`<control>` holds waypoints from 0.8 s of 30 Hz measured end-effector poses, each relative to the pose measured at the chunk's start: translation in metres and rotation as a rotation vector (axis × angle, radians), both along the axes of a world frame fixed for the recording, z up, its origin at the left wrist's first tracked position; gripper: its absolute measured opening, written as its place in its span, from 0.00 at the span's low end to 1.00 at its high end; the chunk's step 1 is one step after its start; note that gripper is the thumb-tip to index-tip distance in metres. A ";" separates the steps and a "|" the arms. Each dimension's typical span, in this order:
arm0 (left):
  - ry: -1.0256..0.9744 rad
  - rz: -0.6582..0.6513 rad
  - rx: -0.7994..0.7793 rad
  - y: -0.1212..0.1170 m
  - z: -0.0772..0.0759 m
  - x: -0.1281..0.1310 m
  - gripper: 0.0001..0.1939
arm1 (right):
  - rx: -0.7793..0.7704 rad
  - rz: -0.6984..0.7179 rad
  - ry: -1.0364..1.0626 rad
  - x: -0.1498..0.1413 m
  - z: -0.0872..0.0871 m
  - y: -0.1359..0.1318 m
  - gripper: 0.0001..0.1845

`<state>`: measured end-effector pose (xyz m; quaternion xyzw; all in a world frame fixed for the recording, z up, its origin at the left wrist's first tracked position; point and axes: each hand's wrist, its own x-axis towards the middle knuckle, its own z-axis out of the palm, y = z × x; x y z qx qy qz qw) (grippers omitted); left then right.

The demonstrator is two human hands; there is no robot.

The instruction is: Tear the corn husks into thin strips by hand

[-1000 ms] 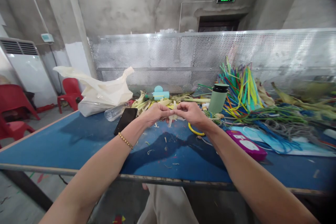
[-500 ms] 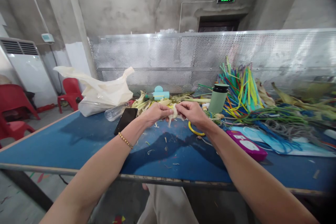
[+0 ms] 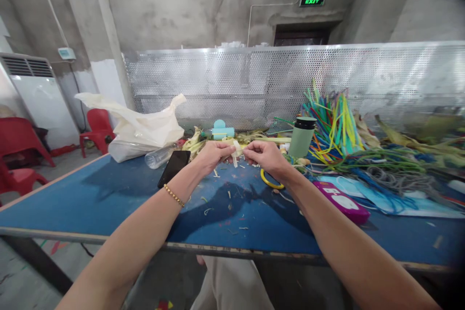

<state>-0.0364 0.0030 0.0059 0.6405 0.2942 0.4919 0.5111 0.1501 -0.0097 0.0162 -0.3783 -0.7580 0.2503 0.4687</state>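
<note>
In front of me, over the middle of the blue table, my left hand (image 3: 217, 154) pinches a small folded piece of pale corn husk (image 3: 237, 147) between thumb and fingers. A short end of the husk hangs below the fingertips. My right hand (image 3: 265, 155) is closed in a pinch at the right side of the husk, seemingly on its edge; the fingertips hide the exact contact. Behind both hands lies a heap of green and yellowish husks (image 3: 192, 141). A yellow ring (image 3: 271, 181) rests on the table under my right wrist.
Left are a black phone (image 3: 175, 167), a clear bottle (image 3: 160, 156) and a white plastic bag (image 3: 145, 128). Right stand a green canister (image 3: 302, 138), a purple box (image 3: 343, 202), colourful strips (image 3: 337, 126) and cord bundles (image 3: 385, 160). Scraps litter the blue table (image 3: 119, 198).
The husk piece between my hands has turned and looks flatter and wider. My right fingertips have moved slightly right, away from the left ones. Both arms stay nearly in place.
</note>
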 end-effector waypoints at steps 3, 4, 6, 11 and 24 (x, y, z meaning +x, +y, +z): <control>0.007 -0.003 -0.001 0.000 0.000 -0.001 0.13 | 0.011 -0.025 -0.011 0.002 -0.001 0.003 0.13; 0.013 -0.003 0.003 0.001 0.000 -0.001 0.13 | 0.017 -0.034 -0.019 0.003 -0.002 0.004 0.12; 0.032 0.000 0.017 0.002 -0.001 -0.002 0.14 | 0.027 -0.046 -0.041 0.003 -0.001 0.005 0.12; 0.090 0.030 0.061 0.004 -0.002 -0.003 0.15 | 0.035 -0.092 -0.054 0.002 0.001 0.003 0.11; 0.094 0.043 0.065 -0.003 -0.003 0.004 0.15 | 0.057 -0.032 -0.097 -0.004 0.003 -0.005 0.17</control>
